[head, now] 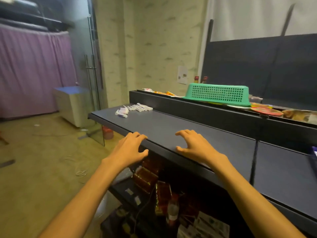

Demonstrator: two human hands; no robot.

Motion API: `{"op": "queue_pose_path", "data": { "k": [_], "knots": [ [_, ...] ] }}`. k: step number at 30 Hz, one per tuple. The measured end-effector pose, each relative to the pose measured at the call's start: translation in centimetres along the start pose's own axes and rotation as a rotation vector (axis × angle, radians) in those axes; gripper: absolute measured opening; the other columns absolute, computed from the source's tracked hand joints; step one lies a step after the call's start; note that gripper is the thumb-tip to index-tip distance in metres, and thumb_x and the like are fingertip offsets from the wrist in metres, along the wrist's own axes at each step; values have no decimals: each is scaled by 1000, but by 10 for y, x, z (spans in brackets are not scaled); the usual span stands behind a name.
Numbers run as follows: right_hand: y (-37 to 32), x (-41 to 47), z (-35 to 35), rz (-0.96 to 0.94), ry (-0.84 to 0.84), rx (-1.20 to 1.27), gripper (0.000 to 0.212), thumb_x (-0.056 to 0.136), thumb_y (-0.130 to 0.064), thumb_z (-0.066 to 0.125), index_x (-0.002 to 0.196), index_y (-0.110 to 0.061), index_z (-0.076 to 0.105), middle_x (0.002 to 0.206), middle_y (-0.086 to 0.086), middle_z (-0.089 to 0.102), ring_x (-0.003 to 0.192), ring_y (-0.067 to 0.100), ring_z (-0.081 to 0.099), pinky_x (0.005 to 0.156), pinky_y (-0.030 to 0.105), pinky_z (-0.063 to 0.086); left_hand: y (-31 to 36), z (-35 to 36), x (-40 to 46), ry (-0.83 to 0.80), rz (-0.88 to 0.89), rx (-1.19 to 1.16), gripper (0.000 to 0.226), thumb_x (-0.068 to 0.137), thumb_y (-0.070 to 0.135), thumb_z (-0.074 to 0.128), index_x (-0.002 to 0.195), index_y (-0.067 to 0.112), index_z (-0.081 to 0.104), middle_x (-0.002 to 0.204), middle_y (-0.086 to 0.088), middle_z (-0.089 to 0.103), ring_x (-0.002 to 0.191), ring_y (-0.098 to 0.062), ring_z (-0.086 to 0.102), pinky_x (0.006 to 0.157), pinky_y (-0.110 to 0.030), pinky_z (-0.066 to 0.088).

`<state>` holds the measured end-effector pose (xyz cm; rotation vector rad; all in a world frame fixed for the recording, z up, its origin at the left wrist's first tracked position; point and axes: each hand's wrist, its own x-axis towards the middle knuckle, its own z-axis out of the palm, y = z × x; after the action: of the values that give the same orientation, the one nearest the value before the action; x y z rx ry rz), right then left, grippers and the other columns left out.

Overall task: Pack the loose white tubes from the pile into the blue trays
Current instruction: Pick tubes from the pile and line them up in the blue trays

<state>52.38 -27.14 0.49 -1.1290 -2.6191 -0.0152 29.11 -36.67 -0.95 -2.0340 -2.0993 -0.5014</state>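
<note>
The pile of white tubes [133, 109] lies at the far left end of the dark table [171, 127], well ahead of both your hands and up against the raised back ledge [197, 109]; nothing of it touches your fingers. Your left hand [129, 148] rests at the near edge of the table, its fingers [137, 135] loosely curved and spread, the tips lying over the edge and the thumb below it; it holds nothing. Your right hand [192, 145] sits just beside it, palm down on the tabletop, fingers [183, 133] spread and gently bent with the tips touching the surface, thumb out toward the left hand; it too holds nothing. Farther right, a green basket [217, 94] lies upside down on top of the back ledge, well apart from the tubes; at the far right edge of the view a sliver of something blue [314, 152] shows on the table, too little of it in view to say what it is.
</note>
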Motion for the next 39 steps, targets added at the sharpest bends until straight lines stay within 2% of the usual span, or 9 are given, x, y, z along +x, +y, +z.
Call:
{"op": "queue_pose_path", "data": {
  "k": [12,23,31,39],
  "knots": [
    [-9,203,55,-2,6,2,59,93,-41,58,145,-22,35,150,2,38,135,21,36,108,38,33,-140,21,144,-56,-15,29,54,91,45,55,140,28,41,144,2,43,129,-18,43,100,-36,43],
    [-5,319,83,77,-49,-55,59,92,-40,59,144,-22,37,149,3,39,132,22,39,108,39,35,-228,57,265,-50,58,-41,53,89,45,57,138,30,45,144,5,44,129,-16,43,100,-36,41],
    [-16,390,106,250,-31,-74,57,91,-41,61,142,-25,39,144,2,44,128,20,42,104,36,37,-312,83,350,-59,169,-112,49,86,39,58,134,28,50,130,3,53,124,-19,47,95,-37,44],
    [-33,435,121,410,-4,-76,55,90,-41,62,139,-26,41,142,-1,47,127,19,44,102,35,40,-355,106,427,-102,298,-223,43,92,36,58,133,25,51,133,-1,54,122,-20,49,97,-36,43]
  ]
}}
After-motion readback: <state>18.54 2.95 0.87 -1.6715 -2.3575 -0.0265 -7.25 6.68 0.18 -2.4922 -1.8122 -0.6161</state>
